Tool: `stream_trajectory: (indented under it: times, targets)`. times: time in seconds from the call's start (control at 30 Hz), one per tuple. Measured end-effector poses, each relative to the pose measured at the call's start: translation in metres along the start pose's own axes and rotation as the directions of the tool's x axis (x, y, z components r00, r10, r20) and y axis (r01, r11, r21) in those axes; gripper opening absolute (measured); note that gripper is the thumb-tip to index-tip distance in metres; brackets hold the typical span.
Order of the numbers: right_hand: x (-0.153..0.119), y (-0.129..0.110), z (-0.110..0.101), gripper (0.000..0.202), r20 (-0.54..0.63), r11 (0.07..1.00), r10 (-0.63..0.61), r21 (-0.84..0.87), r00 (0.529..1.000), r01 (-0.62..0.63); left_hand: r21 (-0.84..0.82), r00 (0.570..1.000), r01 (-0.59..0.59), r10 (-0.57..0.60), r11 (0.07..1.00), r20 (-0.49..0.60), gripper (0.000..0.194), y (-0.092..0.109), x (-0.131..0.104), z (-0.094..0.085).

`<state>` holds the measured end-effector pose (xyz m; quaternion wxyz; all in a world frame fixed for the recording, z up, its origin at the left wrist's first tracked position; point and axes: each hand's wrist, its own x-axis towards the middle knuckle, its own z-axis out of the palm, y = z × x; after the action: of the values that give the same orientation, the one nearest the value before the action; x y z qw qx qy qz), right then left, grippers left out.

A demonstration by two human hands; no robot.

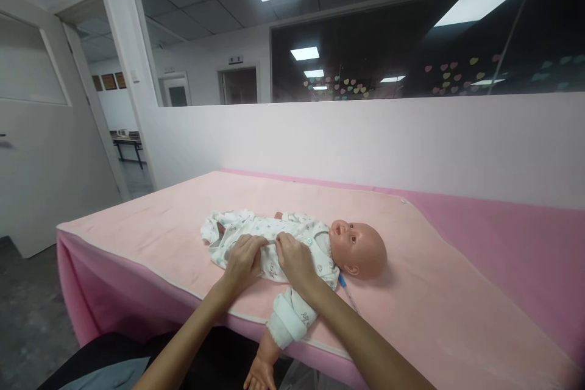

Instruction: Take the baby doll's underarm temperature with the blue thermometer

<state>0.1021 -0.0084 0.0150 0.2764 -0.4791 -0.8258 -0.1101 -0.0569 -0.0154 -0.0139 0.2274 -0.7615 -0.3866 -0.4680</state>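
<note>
Forearms [365,332]; left hand [244,260], right hand [296,261] pinching printed garment [256,226], doll [364,250] inside.

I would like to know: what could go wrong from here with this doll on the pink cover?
The doll has one arm reaching past the near edge, so it might get bumped. The left hand and right hand are at the clothing's front; a hard tug could shift the doll. A thin blue-ended stick lies near its shoulder and might be pressed or knocked.
</note>
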Motion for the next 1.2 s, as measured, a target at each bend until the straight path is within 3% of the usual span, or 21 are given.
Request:
stream_trajectory:
  times: [0.13,0.2,0.33,0.6,1.2]
  targets:
    - [0.0001,0.0009,0.0014,0.016,-0.003,1.000,-0.006,0.013,1.000,0.006,-0.030,0.982,0.191,-0.190,0.981,0.020,0.022,-0.0055,0.0016,-0.0012]
    - [-0.0001,0.0013,0.0026,0.016,-0.009,1.000,-0.006,0.014,1.000,0.006,-0.051,0.972,0.221,-0.216,0.974,0.089,0.021,-0.0061,0.0033,-0.0025]
    - [-0.0006,0.0022,0.0047,0.017,-0.024,1.000,-0.015,0.019,1.000,0.016,-0.059,0.965,0.194,-0.179,0.979,0.192,0.018,-0.0038,0.0058,-0.0037]
    - [0.0005,0.0026,0.0062,0.015,-0.010,1.000,-0.012,-0.003,1.000,0.012,-0.021,0.959,0.188,-0.179,0.982,0.222,0.020,-0.0032,0.0050,-0.0017]
    - [0.0002,0.0002,0.0021,0.014,0.019,0.999,0.001,-0.033,1.000,-0.001,-0.083,0.980,0.111,-0.096,0.990,0.175,0.021,-0.0025,0.0042,-0.0029]
